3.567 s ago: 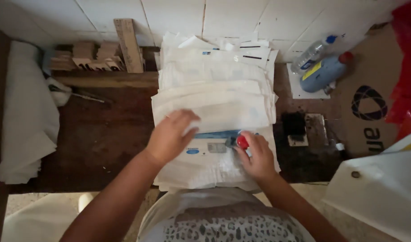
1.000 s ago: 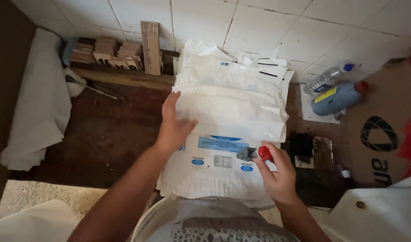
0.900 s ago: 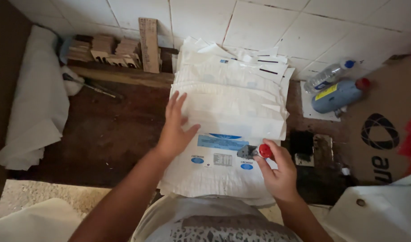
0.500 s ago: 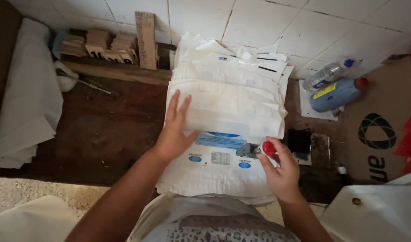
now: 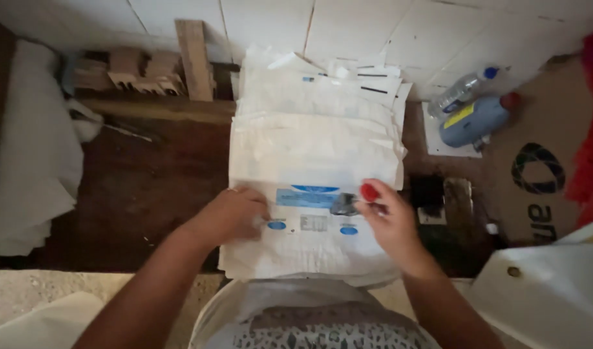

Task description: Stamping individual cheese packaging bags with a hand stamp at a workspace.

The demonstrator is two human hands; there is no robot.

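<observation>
The right hand is pinching a small hand stamp with a round red knob and a grey block base, fingers closed round the knob, and is pressing the base onto the top white woven sack with blue printed labels, just right of its blue band. The left hand is lying on the sack's left edge, fingers curled down and pressed together, pinning the cloth flat.

To do this well, I would judge the left hand should be keeping the weave taut and the stamp coming down square, not rocking, so the mark is landing clean beside the printed panel.

The sack is lying at the near edge of the dark brown wooden tabletop, topmost of a fanned stack of white sacks running back to the tiled wall. Just right of the stack a black ink pad is sitting, near enough for re-inking. At the far right corner a clear plastic bottle with a blue cap and a blue bottle with a red cap are lying on their sides. A folded white cloth is draping over the left edge.
</observation>
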